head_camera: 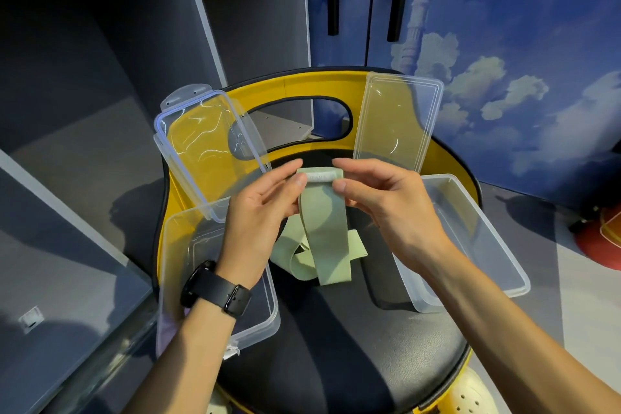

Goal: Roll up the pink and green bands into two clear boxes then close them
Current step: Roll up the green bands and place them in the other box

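Observation:
The green band hangs over the black chair seat, its lower loops lying loose on the seat. My left hand and my right hand pinch its top end from either side, where a pale label runs across. A clear box with its hinged lid up stands on the left of the seat, under my left wrist. A second clear box with its lid up stands on the right. A bit of purple-pink shows inside the left box, mostly hidden by my arm.
The boxes sit on a chair with a black seat and a yellow back with a handle slot. Grey shelving stands to the left. A blue cloud-patterned wall rises behind. A red object lies on the floor at right.

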